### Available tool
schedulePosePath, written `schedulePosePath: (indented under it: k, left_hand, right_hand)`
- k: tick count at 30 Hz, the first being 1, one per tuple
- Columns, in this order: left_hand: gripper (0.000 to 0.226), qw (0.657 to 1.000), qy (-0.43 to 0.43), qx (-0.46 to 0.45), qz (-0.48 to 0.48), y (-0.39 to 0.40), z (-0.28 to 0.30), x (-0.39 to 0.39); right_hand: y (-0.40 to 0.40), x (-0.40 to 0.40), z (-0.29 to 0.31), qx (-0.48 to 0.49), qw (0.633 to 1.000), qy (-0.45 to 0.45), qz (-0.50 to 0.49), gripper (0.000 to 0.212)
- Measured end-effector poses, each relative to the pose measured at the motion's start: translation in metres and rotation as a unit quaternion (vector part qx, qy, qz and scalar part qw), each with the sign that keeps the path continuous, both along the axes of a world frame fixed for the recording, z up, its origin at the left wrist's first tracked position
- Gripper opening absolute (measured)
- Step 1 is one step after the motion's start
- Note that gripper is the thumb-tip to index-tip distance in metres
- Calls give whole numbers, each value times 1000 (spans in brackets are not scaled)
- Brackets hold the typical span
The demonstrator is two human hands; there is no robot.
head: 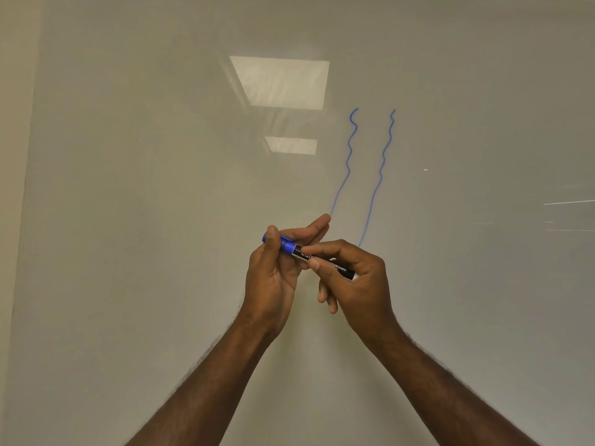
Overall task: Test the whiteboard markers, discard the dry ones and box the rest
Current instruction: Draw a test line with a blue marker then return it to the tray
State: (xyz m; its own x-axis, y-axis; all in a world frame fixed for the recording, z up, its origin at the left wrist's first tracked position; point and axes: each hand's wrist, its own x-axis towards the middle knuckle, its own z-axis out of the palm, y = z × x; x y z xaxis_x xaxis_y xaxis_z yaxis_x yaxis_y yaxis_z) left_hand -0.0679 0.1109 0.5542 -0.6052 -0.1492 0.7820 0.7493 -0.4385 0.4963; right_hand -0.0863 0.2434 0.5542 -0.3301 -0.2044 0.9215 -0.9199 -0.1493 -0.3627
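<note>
Blue whiteboard marker (309,255): held level before the whiteboard (128,188), between both hands at centre. Left hand (273,272): fingers curled round the blue cap (285,243), thumb upright. Right hand (351,278): pinches the black barrel, forearm rising from lower right. Two wavy blue lines (349,156) stand above, right of centre.

Left hand (273,272) fingers curled, right hand (351,278) pinching

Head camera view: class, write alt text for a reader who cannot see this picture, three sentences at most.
Two hands hold a black-barrelled whiteboard marker with a blue cap in front of a glossy white whiteboard: the left hand grips the cap end, the right hand the barrel. Two wavy blue lines run down the board above them.
</note>
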Motion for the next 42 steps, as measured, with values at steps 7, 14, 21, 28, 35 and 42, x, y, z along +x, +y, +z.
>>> schedulePosePath:
  k: [7,14,21,28,35,42]
  left_hand:
    - [53,998,11,-3,-60,-2,3,1]
    - [54,996,3,-44,-77,-8,-2,-2]
    - [50,975,-78,-182,104,-37,-16,1]
    - [31,944,-153,-249,156,-72,-33,9]
    - [19,891,-187,-357,211,-102,-66,8]
    - [16,863,-202,-393,244,-133,-105,7]
  right_hand:
    - [-8,2,-3,-39,998,-41,17,15]
    - [-15,-3,-15,-55,995,-76,23,16]
    - [-1,-15,-18,33,993,-101,46,19]
    - [-9,-29,-39,106,989,-82,-59,14]
    - [-31,-38,-75,172,977,-104,-76,14]
    - [-61,-40,-121,194,967,-147,-72,17]
